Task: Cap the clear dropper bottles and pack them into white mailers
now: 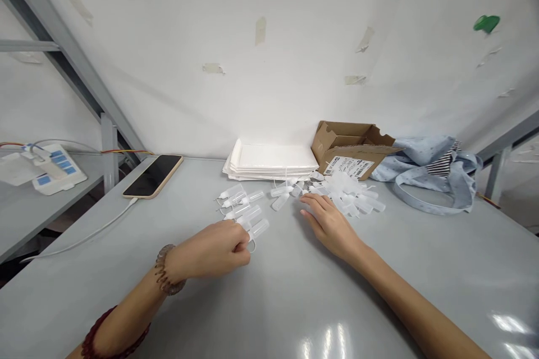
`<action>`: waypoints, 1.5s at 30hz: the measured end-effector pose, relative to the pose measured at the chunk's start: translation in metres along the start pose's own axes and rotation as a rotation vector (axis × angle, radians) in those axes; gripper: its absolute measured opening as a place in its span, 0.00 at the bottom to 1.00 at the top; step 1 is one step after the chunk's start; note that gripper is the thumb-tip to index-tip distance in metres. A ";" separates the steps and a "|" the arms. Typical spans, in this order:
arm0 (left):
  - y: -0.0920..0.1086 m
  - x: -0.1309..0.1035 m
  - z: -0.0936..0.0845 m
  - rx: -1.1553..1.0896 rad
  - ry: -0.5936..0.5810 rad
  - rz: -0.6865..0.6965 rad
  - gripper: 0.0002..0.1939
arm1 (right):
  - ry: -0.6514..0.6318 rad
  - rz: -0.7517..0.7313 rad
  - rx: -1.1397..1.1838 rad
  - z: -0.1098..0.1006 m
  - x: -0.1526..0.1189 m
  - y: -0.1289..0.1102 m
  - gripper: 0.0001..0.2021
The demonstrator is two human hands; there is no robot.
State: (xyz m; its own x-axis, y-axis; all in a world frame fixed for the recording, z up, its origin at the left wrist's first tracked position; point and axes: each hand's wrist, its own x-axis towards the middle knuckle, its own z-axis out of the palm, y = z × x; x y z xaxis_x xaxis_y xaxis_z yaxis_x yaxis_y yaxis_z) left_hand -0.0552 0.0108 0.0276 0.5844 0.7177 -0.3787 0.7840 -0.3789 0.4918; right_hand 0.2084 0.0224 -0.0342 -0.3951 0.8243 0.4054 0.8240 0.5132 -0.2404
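Two hands among small, translucent white plastic bottles (pixel 260 228) on a grey tabletop (pixel 278 303)
The left hand (pixel 214 251) curls at one cluster, any pinch hidden; the right hand (pixel 332 228), fingers loosely bent, thumb apart, is beside the larger pile (pixel 347 190), where singling one out would need a light pinch.

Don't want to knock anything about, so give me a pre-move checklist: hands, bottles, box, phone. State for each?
1. Left hand grip on a bottle: cannot tell, curled fingertips hidden.
2. Right hand not clenched: ok, thumb apart from the fingers, beside the larger pile.
3. Bottles in the left group upright: not ok, lying on their sides.
4. Box open at the top: ok.
5. Phone and its cable away from both hands: ok, off to the left.
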 end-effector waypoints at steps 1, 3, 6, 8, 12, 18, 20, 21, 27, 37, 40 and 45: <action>0.000 0.000 0.000 -0.005 0.000 0.001 0.15 | 0.035 -0.001 0.007 0.000 0.000 0.000 0.12; 0.001 0.000 0.000 -0.010 0.006 0.012 0.15 | 0.125 -0.007 0.023 0.000 0.000 -0.001 0.11; 0.002 0.002 0.000 -0.022 0.026 0.019 0.15 | 0.280 -0.018 0.062 -0.001 0.000 -0.003 0.10; 0.002 0.003 0.001 -0.049 0.042 0.022 0.15 | 0.367 -0.007 0.107 -0.005 0.000 -0.006 0.10; 0.004 0.004 0.002 -0.203 0.109 0.026 0.13 | 0.456 0.050 0.208 -0.014 0.000 -0.015 0.08; 0.013 0.002 -0.003 -0.464 0.184 -0.012 0.13 | 0.340 0.158 0.510 -0.019 0.000 -0.021 0.06; 0.013 0.003 -0.003 -0.509 0.204 -0.022 0.15 | 0.259 0.229 0.652 -0.019 0.000 -0.021 0.06; 0.012 0.004 -0.002 -0.529 0.221 -0.025 0.17 | 0.217 0.261 0.715 -0.019 0.000 -0.021 0.07; 0.002 0.010 0.007 -0.564 0.357 -0.012 0.26 | 0.010 0.338 0.994 -0.021 0.000 -0.023 0.09; 0.006 0.011 0.006 -0.601 0.373 0.018 0.20 | -0.064 0.356 1.132 -0.021 -0.001 -0.023 0.09; 0.009 0.009 0.005 -0.583 0.357 0.014 0.16 | -0.085 0.344 1.159 -0.021 -0.002 -0.023 0.09; 0.009 0.008 0.005 -0.560 0.339 0.052 0.13 | -0.079 0.358 1.190 -0.020 -0.001 -0.024 0.08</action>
State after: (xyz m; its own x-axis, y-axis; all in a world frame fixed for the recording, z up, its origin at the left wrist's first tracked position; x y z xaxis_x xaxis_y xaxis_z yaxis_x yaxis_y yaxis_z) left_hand -0.0426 0.0101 0.0255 0.4482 0.8858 -0.1203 0.4752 -0.1221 0.8714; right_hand 0.1974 0.0046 -0.0118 -0.2817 0.9534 0.1080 0.0272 0.1204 -0.9923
